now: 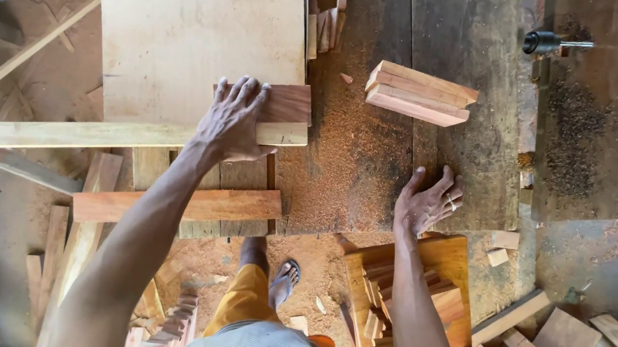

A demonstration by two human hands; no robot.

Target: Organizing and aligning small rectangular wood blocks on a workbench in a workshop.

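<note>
Reddish-brown short wooden block lay on the pale plywood sheet at its near edge, just behind a long pale timber batten that ran leftward off the worktop.

Left hand was spread flat, fingers apart, pressing down on block and batten together; nothing was gripped.

Risk 1: the batten overhung well to the left with no visible support, so a lapse in palm pressure could let it tip or swing, dragging the block with it.

Risk 2: thick sawdust covered the worktop centre, so pieces could skid under a push.

Right hand rested open, fingers splayed, on the dusty worktop edge, holding nothing. A stack of short reddish wooden strips sat beyond it, well apart.

Risk 3: the metal drill bit projected sideways at far right, and a reach toward the stack could bring the arm near it.

Risk 4: loose offcuts lay about the sandalled foot below, a trip hazard.
</note>
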